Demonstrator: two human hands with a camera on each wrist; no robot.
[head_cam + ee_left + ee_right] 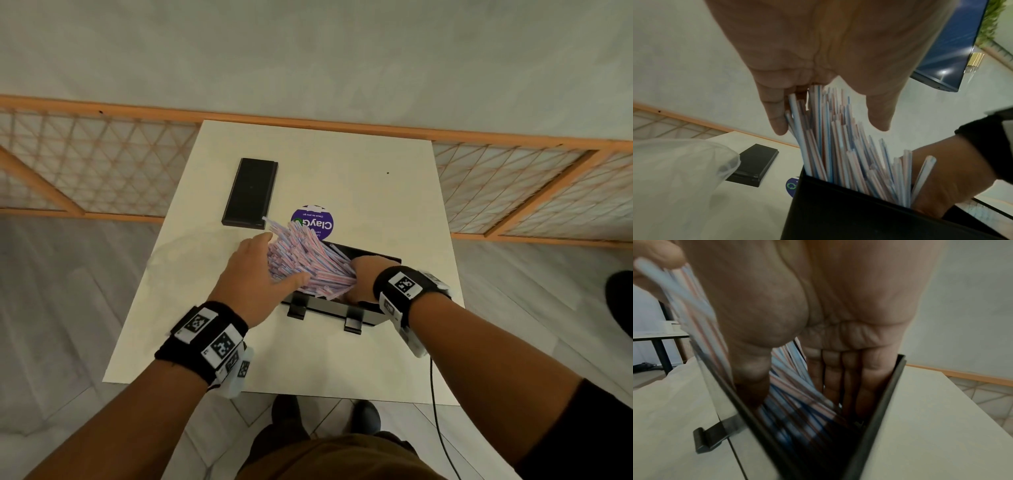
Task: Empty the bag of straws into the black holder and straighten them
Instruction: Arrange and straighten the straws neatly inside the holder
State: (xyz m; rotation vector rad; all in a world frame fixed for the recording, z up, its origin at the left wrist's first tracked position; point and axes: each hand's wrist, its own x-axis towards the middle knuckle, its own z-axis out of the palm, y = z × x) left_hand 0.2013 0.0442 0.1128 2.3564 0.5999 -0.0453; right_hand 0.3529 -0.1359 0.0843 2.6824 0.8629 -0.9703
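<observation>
A thick bundle of striped straws (308,260) leans to the left out of the black holder (329,310) on the white table (376,192). My left hand (284,257) grips the upper part of the bundle, fingers on its far side and thumb on the near side; the left wrist view shows the straws (838,154) fanning out between thumb and fingers. My right hand (359,277) reaches down inside the holder (892,386). Its fingers (838,386) lie straight along the right wall, with the straws' lower ends (789,386) between them and the thumb. The clear bag (674,170) lies empty to the left.
A flat black lid (250,193) lies at the table's far left. A round purple ClayGo container (313,222) stands just behind the holder. A wooden lattice screen (102,164) runs behind the table. A black cable (442,428) hangs off the near right edge.
</observation>
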